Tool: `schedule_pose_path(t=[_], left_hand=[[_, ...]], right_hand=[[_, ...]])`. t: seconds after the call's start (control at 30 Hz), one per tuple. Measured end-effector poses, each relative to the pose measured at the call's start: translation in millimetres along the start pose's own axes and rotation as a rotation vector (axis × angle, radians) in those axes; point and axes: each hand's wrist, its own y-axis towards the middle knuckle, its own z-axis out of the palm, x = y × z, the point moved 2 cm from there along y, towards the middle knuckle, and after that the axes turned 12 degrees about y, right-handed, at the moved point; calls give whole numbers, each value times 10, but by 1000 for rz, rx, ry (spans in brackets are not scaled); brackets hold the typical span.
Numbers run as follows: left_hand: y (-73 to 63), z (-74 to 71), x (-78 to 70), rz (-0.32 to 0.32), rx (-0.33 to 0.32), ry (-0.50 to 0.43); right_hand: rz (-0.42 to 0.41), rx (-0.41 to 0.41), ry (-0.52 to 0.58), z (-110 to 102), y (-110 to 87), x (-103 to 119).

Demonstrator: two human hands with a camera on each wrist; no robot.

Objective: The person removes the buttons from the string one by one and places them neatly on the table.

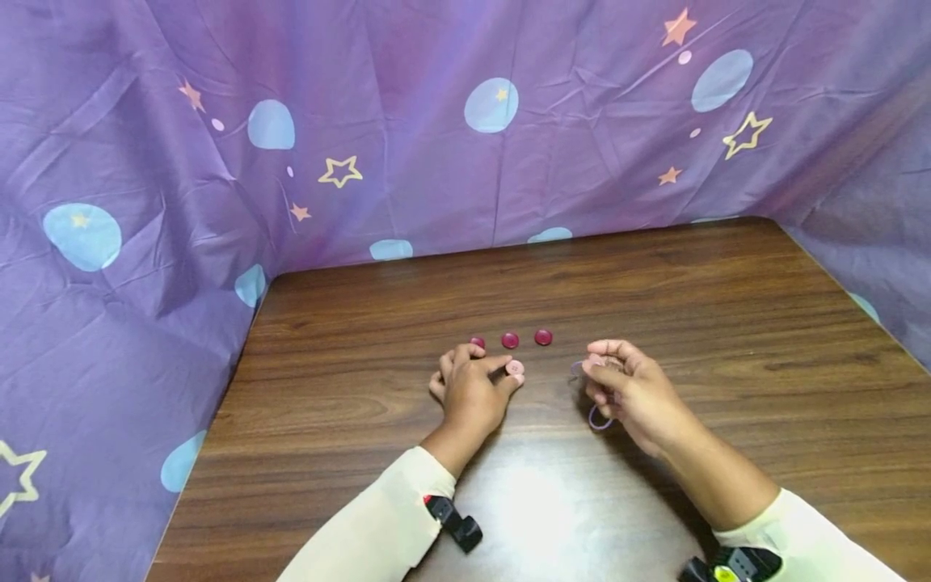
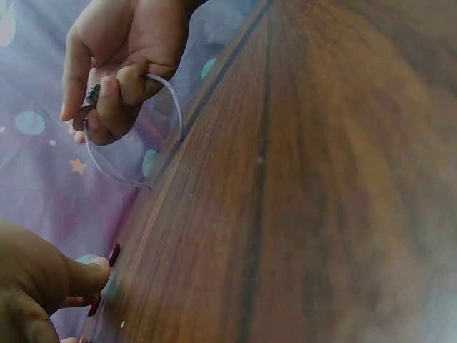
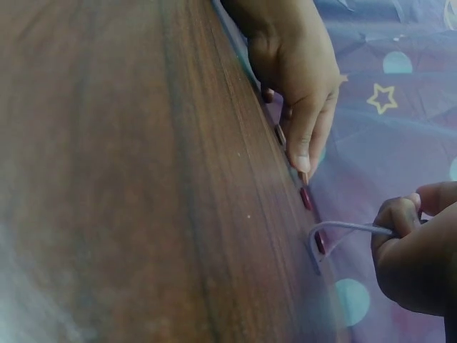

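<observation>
My left hand (image 1: 471, 392) pinches a pale pink button (image 1: 515, 368) between thumb and index finger, low over the table. Just behind it lie three dark red buttons (image 1: 510, 340) in a row, the leftmost partly covered by my fingers. Farther right, my right hand (image 1: 629, 392) holds a lavender cord (image 1: 600, 419), whose loop hangs below the fingers. Another pink button (image 1: 596, 360) sits at its thumb and index fingertips. In the left wrist view the cord (image 2: 175, 103) loops out from the curled fingers, and a small dark green piece (image 2: 93, 93) shows among them.
The brown wood-grain table (image 1: 349, 323) extends around both hands. A purple cloth (image 1: 422, 162) with stars and blue circles hangs behind it and along both sides. A bright light reflection lies on the tabletop between the forearms.
</observation>
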Motion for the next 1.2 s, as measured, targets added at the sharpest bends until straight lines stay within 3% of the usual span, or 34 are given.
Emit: schedule_pose_path(t=[0.23, 1.2], left_hand=[[1, 8, -6, 6, 3, 12], [-15, 26, -44, 7, -14, 48]], right_hand=[[-5, -37, 32, 2, 10, -9], [-13, -7, 25, -1, 0, -24]])
